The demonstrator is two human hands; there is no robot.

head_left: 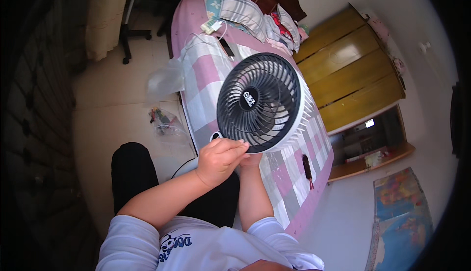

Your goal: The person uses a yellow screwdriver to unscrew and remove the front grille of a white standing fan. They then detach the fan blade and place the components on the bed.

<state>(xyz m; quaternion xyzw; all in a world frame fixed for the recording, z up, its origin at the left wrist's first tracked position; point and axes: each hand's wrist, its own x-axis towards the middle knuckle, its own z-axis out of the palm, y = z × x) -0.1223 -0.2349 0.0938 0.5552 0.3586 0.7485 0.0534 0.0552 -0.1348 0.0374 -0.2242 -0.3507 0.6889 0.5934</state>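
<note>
The bed (205, 71), spread with a pink, grey and white checked cover, carries 2 plaid pillows (240, 10) along its headboard edge, while a black-and-white fan (255, 102) is held up in front of its left edge, grille tilted upward. The left hand (218, 160) is nearly closed, fingertips drawn together at the fan's lower rim; the right hand (252, 160) is just beside it under that rim, too hidden to tell how far open. A dark hairbrush (307, 168) lies near the bed's lower right edge.
</note>
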